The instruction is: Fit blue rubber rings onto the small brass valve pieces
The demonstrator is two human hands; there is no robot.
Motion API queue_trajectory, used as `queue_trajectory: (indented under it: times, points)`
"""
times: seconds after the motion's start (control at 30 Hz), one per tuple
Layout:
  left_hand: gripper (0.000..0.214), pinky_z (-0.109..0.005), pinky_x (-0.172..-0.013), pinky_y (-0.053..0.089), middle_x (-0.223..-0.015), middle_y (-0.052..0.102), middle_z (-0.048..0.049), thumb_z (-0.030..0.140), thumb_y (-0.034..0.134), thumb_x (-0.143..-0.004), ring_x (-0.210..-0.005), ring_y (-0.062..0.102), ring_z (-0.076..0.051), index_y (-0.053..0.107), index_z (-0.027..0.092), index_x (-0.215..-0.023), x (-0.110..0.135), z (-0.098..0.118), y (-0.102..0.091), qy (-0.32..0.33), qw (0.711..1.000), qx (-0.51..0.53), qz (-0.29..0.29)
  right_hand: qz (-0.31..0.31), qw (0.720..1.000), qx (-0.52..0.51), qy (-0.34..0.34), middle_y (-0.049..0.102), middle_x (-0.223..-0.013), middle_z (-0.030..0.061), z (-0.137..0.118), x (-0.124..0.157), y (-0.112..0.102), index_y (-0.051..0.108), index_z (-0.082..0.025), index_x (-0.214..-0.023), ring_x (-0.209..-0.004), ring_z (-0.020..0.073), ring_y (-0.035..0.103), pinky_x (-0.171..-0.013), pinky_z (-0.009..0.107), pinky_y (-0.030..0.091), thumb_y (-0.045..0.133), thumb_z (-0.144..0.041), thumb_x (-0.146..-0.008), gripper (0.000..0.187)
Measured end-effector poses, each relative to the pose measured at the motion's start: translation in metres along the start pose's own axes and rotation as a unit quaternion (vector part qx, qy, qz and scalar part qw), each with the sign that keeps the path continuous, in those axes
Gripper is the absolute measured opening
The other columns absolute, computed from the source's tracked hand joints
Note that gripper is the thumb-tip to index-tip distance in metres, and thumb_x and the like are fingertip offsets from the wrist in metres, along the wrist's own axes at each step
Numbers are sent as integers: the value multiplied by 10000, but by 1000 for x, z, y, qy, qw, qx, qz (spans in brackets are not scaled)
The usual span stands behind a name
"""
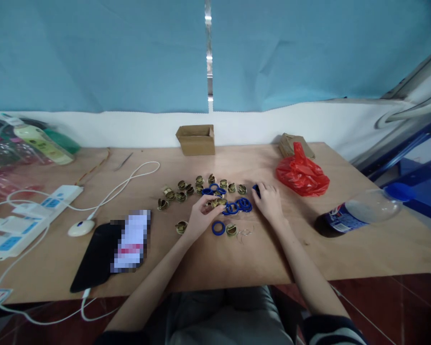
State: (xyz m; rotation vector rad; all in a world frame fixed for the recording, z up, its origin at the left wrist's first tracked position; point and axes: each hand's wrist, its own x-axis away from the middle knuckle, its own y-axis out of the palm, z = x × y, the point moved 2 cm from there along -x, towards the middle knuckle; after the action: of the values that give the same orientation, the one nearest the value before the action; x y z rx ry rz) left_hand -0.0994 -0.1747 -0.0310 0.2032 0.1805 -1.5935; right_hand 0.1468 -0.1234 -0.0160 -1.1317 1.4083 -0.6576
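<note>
Near the middle of the table, my left hand pinches a round brass-coloured metal piece between thumb and fingers. My right hand is closed on a blue ring with a dark middle, tilted up at its fingertips. Between the hands several blue rings overlap, and another blue ring lies nearer to me. Several similar brass-coloured pieces are spread behind and left of my left hand. One brass-coloured piece sits beside the nearer ring, next to thin wire-like strands.
An open cardboard box stands at the back. To the right are a red plastic bag and a tilted-looking cola bottle. On the left lie a phone, a black pad, a power strip and white cables.
</note>
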Motion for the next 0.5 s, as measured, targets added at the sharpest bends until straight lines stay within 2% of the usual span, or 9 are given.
queue_trajectory:
  times: [0.07,0.13,0.27,0.33,0.4,0.5]
  points:
    - [342,-383,-790,642,-972,741,-68,394,777,-787,-882,757,-228,643,186,-1024,0,-1,1,-19,999,22,-14,9,1000,-19,-3,721,-1077,173,-1,-1,-2,651,-131,-1128,-989,298,639,-919,440,440,446,-289,-991,293]
    - [367,-398,-775,647,-978,748,-67,401,786,-776,-860,765,-239,642,192,-1041,1,-3,1,-32,998,37,-26,56,996,-73,-2,717,-1128,168,-5,-1,-10,642,-138,-1174,-1028,301,645,-942,455,453,458,-336,-1002,320]
    - [385,-408,-754,654,-1021,757,-71,444,751,-800,-831,770,-240,643,210,-1085,2,-6,3,-33,996,54,-59,173,957,-232,-2,702,-1214,149,-28,10,-30,632,-166,-1236,-1125,272,651,-999,436,491,522,-409,-997,358]
    - [387,-391,-722,653,-1017,755,-77,451,737,-808,-813,767,-237,652,206,-1095,2,-6,4,-30,996,58,-67,171,941,-292,-22,712,-1210,125,-47,19,-33,641,-198,-1240,-1121,257,668,-1000,425,516,551,-411,-989,340]
    - [419,-362,-680,644,-1038,743,-86,447,753,-787,-779,756,-218,656,198,-1109,2,-7,4,-31,995,71,-64,111,925,-353,-90,704,-1248,109,-68,29,-30,642,-214,-1257,-1176,249,655,-1034,421,516,589,-394,-976,338]
    - [474,-298,-643,612,-1035,718,-75,425,820,-704,-746,715,-170,648,184,-1074,2,-8,3,-42,994,94,-35,43,906,-394,-148,683,-1298,93,-88,38,-22,619,-247,-1311,-1220,241,639,-1045,426,525,593,-373,-979,356]
